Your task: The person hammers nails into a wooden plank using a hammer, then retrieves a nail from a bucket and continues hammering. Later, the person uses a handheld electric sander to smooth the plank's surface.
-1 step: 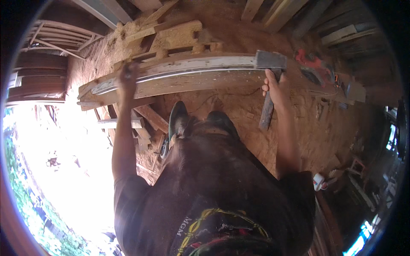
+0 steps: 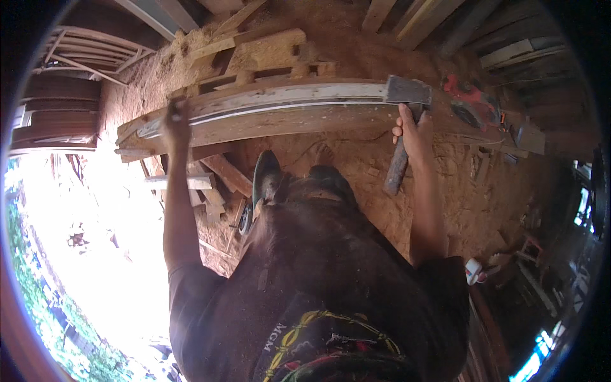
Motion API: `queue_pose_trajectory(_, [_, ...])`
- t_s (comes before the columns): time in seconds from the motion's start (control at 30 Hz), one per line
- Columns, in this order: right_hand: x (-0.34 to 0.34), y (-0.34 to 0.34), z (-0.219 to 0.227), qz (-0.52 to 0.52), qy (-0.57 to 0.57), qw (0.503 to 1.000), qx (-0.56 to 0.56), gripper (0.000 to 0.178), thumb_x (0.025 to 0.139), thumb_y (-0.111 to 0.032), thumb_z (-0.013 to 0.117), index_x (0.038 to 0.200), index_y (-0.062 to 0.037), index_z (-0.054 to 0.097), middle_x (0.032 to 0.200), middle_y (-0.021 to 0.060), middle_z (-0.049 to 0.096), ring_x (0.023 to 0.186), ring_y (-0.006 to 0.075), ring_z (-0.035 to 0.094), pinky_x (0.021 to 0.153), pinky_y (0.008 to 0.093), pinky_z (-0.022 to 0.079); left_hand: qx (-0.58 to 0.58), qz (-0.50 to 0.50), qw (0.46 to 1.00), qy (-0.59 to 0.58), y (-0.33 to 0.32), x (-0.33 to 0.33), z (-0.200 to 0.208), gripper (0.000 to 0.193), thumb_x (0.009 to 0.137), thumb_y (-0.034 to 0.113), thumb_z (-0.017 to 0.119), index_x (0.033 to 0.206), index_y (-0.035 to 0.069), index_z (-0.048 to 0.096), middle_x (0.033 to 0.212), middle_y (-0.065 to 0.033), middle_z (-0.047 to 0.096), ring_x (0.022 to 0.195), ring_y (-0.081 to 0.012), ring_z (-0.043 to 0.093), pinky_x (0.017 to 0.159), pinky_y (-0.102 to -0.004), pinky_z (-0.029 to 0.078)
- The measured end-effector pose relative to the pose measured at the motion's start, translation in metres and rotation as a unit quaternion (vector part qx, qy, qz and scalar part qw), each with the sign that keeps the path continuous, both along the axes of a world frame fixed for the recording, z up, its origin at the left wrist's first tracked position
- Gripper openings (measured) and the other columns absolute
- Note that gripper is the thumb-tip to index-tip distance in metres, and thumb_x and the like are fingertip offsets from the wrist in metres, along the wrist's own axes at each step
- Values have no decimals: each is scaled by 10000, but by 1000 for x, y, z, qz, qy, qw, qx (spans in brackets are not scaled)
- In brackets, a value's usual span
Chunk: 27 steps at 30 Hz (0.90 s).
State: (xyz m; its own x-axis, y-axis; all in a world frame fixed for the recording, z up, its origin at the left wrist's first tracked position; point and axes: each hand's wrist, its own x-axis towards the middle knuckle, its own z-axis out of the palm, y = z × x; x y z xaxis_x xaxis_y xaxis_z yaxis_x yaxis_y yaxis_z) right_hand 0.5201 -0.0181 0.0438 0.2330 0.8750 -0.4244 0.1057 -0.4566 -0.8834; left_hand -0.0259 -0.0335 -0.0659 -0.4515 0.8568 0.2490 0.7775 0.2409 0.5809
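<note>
My right hand (image 2: 415, 132) is wrapped round the handle of a hammer (image 2: 407, 91) with a broad, blocky metal head. The head is over the right part of a long whitish wooden strip (image 2: 286, 97), and the handle slants down toward me. I cannot tell if the head touches the wood. That strip lies lengthwise along a thick timber beam (image 2: 299, 120), with a thin pale line along its near side. Toward the beam's left end, my left hand (image 2: 176, 124) is over the strip; its fingers are smeared by motion.
A red power tool (image 2: 470, 102) rests near the beam's right end. Behind the beam lies a notched timber (image 2: 270, 54) covered in sawdust. Offcuts (image 2: 223, 175) are piled below the beam on the left. A white roll-shaped item (image 2: 473, 272) is at the lower right.
My left hand has slid left along the strip. My right hand and the hammer are in nearly the same place, still gripped.
</note>
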Motion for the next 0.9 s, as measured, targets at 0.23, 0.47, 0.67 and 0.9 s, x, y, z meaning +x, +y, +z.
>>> queue_pose_trajectory(0.23, [-207,-9,-2,245,-86,964,-57,380,1046,-384,639,1154,-21,614,781,41,611,640,137,666,523,315,542,-23,57,998,0,-48,-82,10,512,919,371,810,1282,23,712,1093,-157,738,1312,-341,626,1044,-442,492])
queue_pose_trajectory(0.47, [-305,-8,-43,267,-68,961,-19,365,1031,-408,662,1125,-60,600,760,-11,562,590,84,582,486,294,500,32,97,994,33,-43,-129,3,475,909,442,807,1131,28,737,958,-93,727,939,-275,695,827,-446,520])
queue_pose_trajectory(0.67, [-230,-38,-11,28,-69,997,-27,267,1038,-352,671,1069,-119,543,762,-45,513,573,62,535,460,266,479,6,134,917,-377,-71,-167,-34,387,960,353,791,1038,-16,700,861,-47,697,761,-120,657,670,-282,536])
queue_pose_trajectory(0.9, [-458,-22,-58,344,-146,912,168,339,1014,-343,685,1104,-25,610,744,45,596,541,140,591,427,313,478,92,138,853,-495,-64,-147,-21,401,968,366,789,924,-14,671,849,-64,699,742,-116,667,680,-274,579])
